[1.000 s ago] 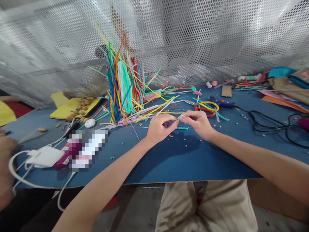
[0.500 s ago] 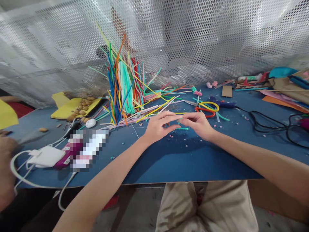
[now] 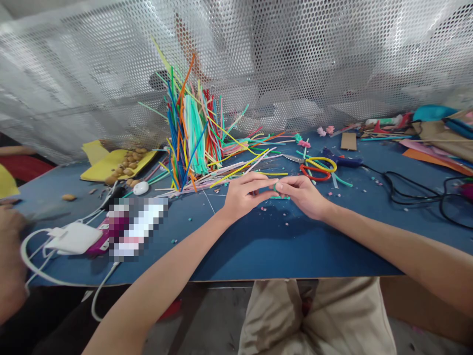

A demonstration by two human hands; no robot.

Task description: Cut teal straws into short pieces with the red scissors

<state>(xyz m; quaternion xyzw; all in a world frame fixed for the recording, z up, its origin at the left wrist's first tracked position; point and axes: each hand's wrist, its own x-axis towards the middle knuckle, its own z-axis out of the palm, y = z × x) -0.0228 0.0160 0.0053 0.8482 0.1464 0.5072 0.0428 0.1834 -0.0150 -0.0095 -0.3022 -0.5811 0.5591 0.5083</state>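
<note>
Over the blue table, my left hand and my right hand meet at the fingertips. Pinched between them is a small green pipe cleaner piece, mostly covered by the fingers. Both hands are closed in a pinch. Just below the fingertips, a short turquoise pipe cleaner piece lies partly hidden on the table. A yellow pipe cleaner lies just behind the fingers. Right of it are scissors with yellow and red handles.
A large upright bundle of coloured pipe cleaners stands behind to the left. A blue glue gun and its black cable lie right. A phone, white charger and another person's arm are at left. Perforated metal rises behind.
My left thumb and fingers have closed in toward my right fingertips, around the green piece. The whole view has shifted slightly.
</note>
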